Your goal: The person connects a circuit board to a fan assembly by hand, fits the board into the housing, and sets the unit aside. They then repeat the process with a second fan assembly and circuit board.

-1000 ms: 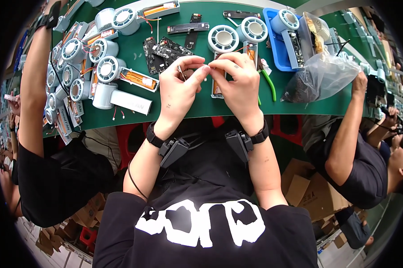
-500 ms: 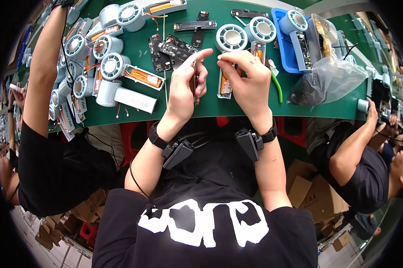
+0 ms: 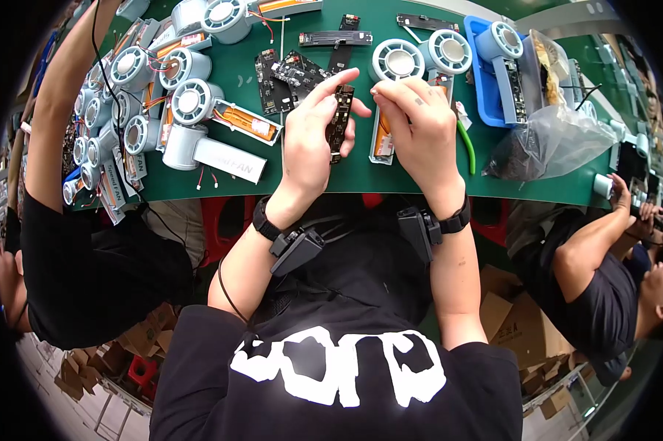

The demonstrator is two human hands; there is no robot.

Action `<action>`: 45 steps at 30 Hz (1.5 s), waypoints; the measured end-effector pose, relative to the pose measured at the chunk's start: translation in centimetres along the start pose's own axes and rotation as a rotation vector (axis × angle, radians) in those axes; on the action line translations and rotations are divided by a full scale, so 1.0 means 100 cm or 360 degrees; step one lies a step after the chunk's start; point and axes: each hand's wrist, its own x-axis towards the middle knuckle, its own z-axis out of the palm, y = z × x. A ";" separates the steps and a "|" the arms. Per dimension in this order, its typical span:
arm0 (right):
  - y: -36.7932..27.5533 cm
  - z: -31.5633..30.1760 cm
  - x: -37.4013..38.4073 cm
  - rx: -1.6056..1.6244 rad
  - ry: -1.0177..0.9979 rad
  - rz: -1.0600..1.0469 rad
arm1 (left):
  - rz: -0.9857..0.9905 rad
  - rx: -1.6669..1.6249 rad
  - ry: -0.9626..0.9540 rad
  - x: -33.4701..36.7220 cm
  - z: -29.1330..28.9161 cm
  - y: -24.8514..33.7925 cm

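Observation:
My left hand [image 3: 311, 136] holds a narrow black circuit board [image 3: 339, 123] between thumb and fingers, its component side turned up toward me. To the right of it, my right hand [image 3: 423, 121] is closed in a pinch; whatever sits at its fingertips is too small to make out. Partly behind that hand lies a light-blue handheld fan [image 3: 398, 60] with its handle open and an orange battery [image 3: 382, 140] inside. A second fan [image 3: 449, 52] is beside it. Several loose black circuit boards [image 3: 274, 83] lie beyond my left hand.
Many light-blue fans [image 3: 192, 101] with wires crowd the left of the green table [image 3: 287, 176]. At right stand a blue tray [image 3: 484, 95] and a clear plastic bag [image 3: 559, 140] of dark small parts, near a green-handled tool [image 3: 466, 147]. People sit on both sides.
The circuit board in my left hand has turned from edge-on to show its face. My right hand keeps its pinch. The whole view has shifted slightly.

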 end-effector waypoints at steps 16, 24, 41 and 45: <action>-0.001 0.005 -0.001 0.0189 0.0117 0.0163 | 0.0324 -0.0548 0.0311 -0.002 0.006 -0.001; 0.003 0.004 -0.002 0.0050 0.0024 0.0015 | -0.0034 0.0278 -0.0090 -0.001 0.008 0.009; 0.001 0.002 -0.001 0.0215 -0.0038 0.0114 | 0.0281 0.0375 -0.0140 -0.011 0.011 -0.002; 0.002 0.002 0.000 0.0169 -0.0044 0.0086 | 0.0344 0.0450 -0.0138 -0.012 0.011 -0.003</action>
